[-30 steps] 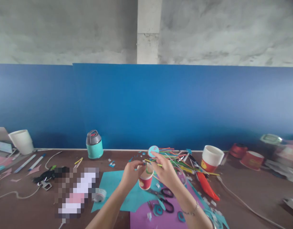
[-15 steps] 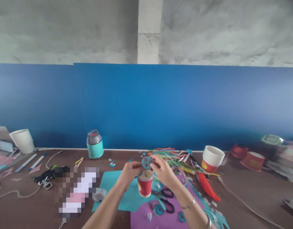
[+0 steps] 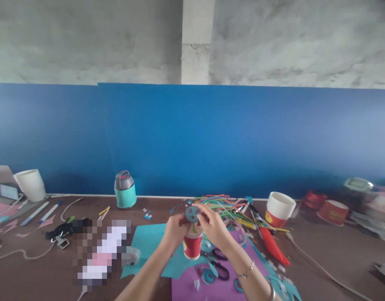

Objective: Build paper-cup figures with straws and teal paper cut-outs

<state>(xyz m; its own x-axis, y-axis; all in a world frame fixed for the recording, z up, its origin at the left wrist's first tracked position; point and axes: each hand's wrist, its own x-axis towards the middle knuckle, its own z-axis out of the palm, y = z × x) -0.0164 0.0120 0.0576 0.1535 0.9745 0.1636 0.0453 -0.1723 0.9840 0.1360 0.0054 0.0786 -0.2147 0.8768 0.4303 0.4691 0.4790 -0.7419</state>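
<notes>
A small red paper cup point(image 3: 192, 246) stands on a teal paper sheet point(image 3: 148, 242) in front of me. Just above its rim both hands pinch a round blue paper disc point(image 3: 192, 213) with a drawn face. My left hand point(image 3: 176, 229) grips the disc's left edge with closed fingers. My right hand point(image 3: 212, 225) grips its right edge, also closed. A thin green strip hangs from the disc toward the cup.
Black-handled scissors point(image 3: 217, 261) lie on a purple sheet point(image 3: 207, 288) beside the cup. A heap of coloured paper strips point(image 3: 230, 205), a white-and-red cup point(image 3: 278, 207), a teal jug point(image 3: 125, 190), a tape roll point(image 3: 133, 255) and pens point(image 3: 42, 212) lie around. A blue panel backs the table.
One second ago my right hand held the disc higher and farther back, my left hand on the cup. Both hands now hold the disc, lowered close over the cup's rim.
</notes>
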